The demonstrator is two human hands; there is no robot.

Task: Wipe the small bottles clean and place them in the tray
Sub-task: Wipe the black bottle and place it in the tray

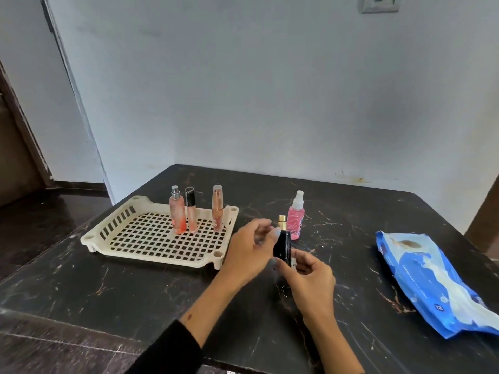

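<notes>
While gripped, black bottle between hands

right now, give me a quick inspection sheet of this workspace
surface: dark marbled table, scuffed
job's things: three bottles upright in cream tray; pink spray bottle stands on the table outside it; black bottle with gold cap in hand
clutter: blue wipes pack at right
grips: left hand fingers at the black bottle, blurred; right hand holds its base
cables: nothing seen
surroundings: pale wall, wall switch, doorway at left
</notes>
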